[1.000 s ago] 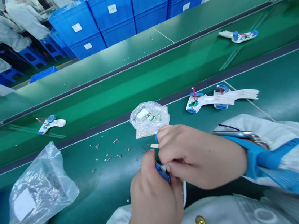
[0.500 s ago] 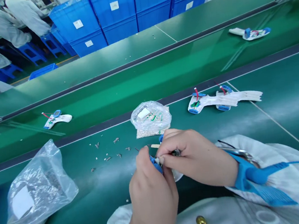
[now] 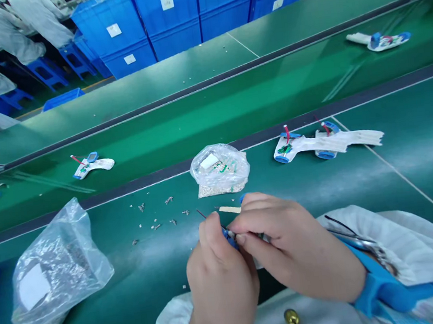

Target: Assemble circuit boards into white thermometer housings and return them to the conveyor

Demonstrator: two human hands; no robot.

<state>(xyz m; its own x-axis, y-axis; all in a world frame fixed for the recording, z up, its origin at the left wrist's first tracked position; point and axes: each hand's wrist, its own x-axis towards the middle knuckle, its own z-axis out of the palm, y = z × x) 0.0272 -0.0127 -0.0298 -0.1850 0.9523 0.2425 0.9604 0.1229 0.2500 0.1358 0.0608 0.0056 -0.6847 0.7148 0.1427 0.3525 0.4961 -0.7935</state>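
As our left hand [image 3: 220, 282] and right hand [image 3: 298, 246] pinched the small blue part [image 3: 230, 239] between fingertips, it seemed light, fragile, best held edgewise.

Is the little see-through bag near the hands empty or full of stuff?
It isn't empty: through the clear plastic bag you can see green-and-white pieces and a pile of small pale bits at the bottom.

The left hand [image 3: 219, 280] is held low and upright, with its thumb [image 3: 211, 233] raised and curled inward. The right hand [image 3: 296, 249] is angled in from the side, its fingertips [image 3: 242, 239] brought in close against the left thumb, both hands pinched together.
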